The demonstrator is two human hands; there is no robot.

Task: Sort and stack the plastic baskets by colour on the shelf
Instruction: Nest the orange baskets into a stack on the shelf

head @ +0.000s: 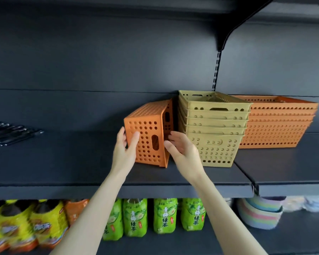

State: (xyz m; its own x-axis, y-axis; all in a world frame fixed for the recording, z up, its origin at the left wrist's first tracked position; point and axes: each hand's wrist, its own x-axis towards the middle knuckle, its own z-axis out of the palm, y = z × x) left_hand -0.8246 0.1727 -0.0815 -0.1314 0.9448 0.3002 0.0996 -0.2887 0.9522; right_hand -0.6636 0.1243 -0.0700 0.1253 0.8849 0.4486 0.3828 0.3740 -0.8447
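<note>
A small orange basket (147, 129) lies tipped on its side on the dark shelf (81, 168), its perforated end wall facing me. My left hand (124, 146) grips its left edge, thumb on the front wall. My right hand (180, 147) hovers with fingers apart beside its right edge, in front of a stack of several tan baskets (215, 129). Right of the tan stack stands a stack of wider orange baskets (276, 124), nested upright.
Several black pens (11, 133) lie at the shelf's left. A shelf bracket (226, 37) and slotted upright rise behind the tan stack. The lower shelf holds green tea bottles (164, 216), yellow bottles (26, 225) and pastel bowls (260, 214).
</note>
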